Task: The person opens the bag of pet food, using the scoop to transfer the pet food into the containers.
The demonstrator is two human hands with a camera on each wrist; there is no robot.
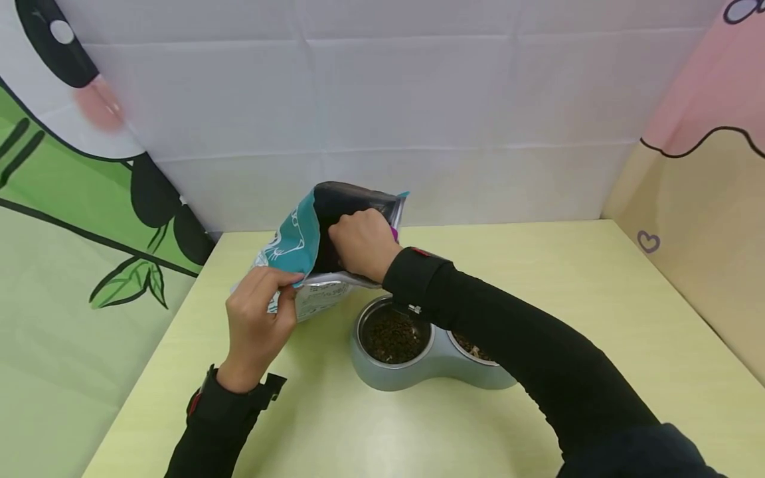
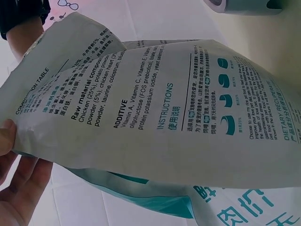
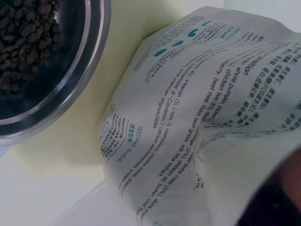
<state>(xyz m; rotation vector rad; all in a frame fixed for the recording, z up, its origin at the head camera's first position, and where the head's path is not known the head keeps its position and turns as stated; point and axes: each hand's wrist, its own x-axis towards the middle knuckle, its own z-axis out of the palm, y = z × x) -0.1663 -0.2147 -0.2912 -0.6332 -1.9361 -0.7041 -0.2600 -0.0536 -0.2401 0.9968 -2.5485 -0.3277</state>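
A pet food bag, teal and white with a dark inner lining, stands with its mouth wide apart at the back of the table. My left hand pinches the near left corner of its rim between thumb and fingers; the left wrist view shows the thumb on the printed panel. Into the mouth reaches my right hand, knuckles bent and fingertips hidden inside, so I cannot tell what they hold. Below that wrist sits a grey-blue double bowl, brown kibble in its left metal dish.
The right dish also holds food, partly covered by my right sleeve. All of this stands on a pale yellow table. A white cloth backdrop hangs behind, with printed cartoon panels at both sides.
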